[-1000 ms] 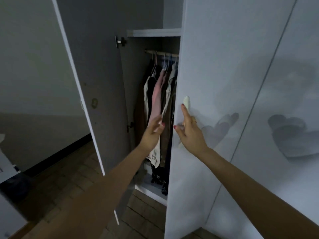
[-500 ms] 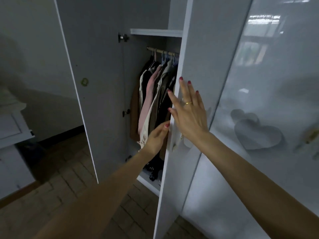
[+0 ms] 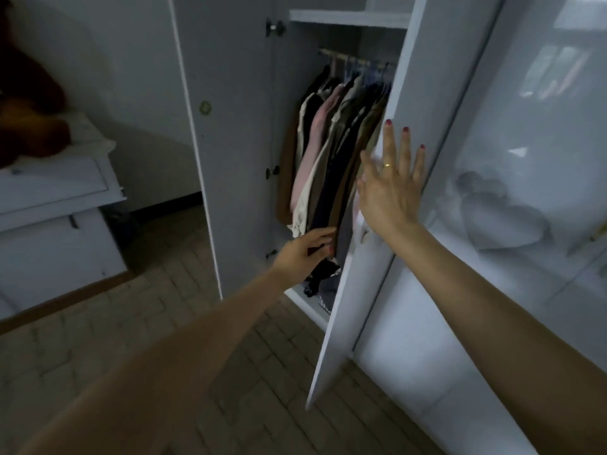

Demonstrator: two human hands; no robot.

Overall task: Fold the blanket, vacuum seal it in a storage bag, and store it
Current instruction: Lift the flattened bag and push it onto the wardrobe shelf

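At the wardrobe's open front, the left hand (image 3: pixel 305 249) reaches, fingers loosely apart and empty, toward the hems of the hanging clothes (image 3: pixel 331 159), while the right hand (image 3: pixel 391 182) lies flat, fingers spread, on the right door (image 3: pixel 371 284). Neither blanket nor storage bag shows, so progress cannot be judged. No readable writing appears anywhere.

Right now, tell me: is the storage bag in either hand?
No: the left hand reaches toward hanging clothes, the right hand presses flat on the door.
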